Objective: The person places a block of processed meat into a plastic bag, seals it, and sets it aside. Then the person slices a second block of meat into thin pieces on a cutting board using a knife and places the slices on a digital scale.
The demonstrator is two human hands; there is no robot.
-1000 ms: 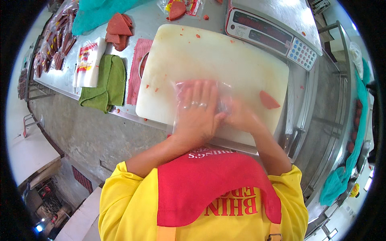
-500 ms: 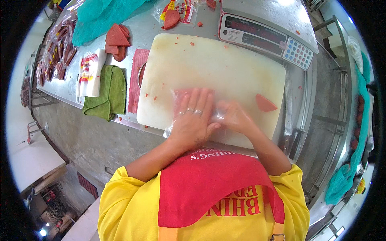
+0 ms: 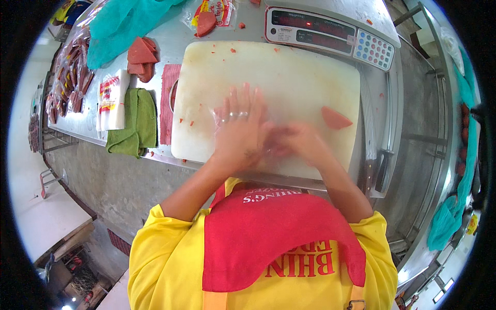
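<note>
My left hand (image 3: 238, 132), slightly blurred, lies over a clear plastic bag (image 3: 275, 147) with reddish contents, its fingers stretched out and a ring showing. My right hand (image 3: 300, 140) is closed on the bag's right side, blurred. Both are over the white cutting board (image 3: 268, 70), which carries small red crumbs. A red wedge-shaped slice (image 3: 336, 118) lies at the board's right, beside my right hand.
A scale (image 3: 325, 33) stands behind the board; knives (image 3: 374, 170) lie right. Leftward are red slices (image 3: 142, 54), white bags (image 3: 111, 106), a green cloth (image 3: 132, 129), a pink cloth (image 3: 169, 93), teal plastic (image 3: 113, 31) and bagged packs (image 3: 70, 77).
Both hands have moved farther up in the picture, and the left fingers point more upright. The bag's red contents now show between the hands.
</note>
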